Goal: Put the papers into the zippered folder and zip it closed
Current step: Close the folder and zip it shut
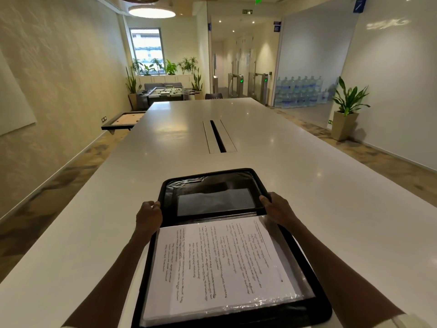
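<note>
A black zippered folder (208, 183) lies open on the white table (307, 166), close to me. Its near half holds a stack of printed papers (217, 263) lying flat under clear plastic sleeves. The far half, the cover with a clear pocket, is tilted up off the table. My left hand (149, 215) grips the cover's left edge. On the opposite side, my right hand (277, 207) holds the cover's right edge. Both forearms run alongside the papers.
A long cable slot (218, 136) runs down the table's middle beyond the folder. A potted plant (347, 110) stands by the right wall. A foosball table (165, 92) and a carrom board (125, 120) sit beyond the table's far left.
</note>
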### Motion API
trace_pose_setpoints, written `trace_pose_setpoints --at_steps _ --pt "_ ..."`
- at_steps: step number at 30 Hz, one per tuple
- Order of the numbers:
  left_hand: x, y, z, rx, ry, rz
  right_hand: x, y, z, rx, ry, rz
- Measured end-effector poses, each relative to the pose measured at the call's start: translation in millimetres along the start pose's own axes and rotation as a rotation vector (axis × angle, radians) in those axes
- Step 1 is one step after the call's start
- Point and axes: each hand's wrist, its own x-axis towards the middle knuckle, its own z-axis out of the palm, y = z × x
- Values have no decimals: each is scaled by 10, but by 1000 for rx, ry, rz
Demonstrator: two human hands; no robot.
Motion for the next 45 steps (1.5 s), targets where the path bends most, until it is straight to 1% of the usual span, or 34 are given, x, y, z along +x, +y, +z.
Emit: trace_pose_setpoints --at_steps 3,9,12,15,19,22,25,29,37,41,45 --pt "34 21 40 -27 -18 3 48 17 12 132 31 54" --pt "113 85 51 -68 13 -38 107 -66 -70 436 79 196" --pt "126 123 32 -8 4 -37 138 -111 -127 531 71 267" --pt "134 136 3 -101 15 -77 154 -149 -165 644 40 277" --pt "86 238 -59 -207 66 -83 153 -217 -228 741 51 277" --pt "43 313 -125 -274 77 -69 142 -260 -291 772 68 235" --pt "-20 403 -174 -264 97 -37 86 -304 -376 786 79 198" --pt "-149 543 -273 -365 127 -17 -28 -358 -507 793 82 184" --pt "-442 834 -495 -421 118 47 -335 -514 -781 752 100 93" --pt "-594 937 -598 -369 131 135 -489 -570 -881 746 118 43" --pt "-771 1023 -680 -454 156 135 -643 -624 -958 729 144 -19"
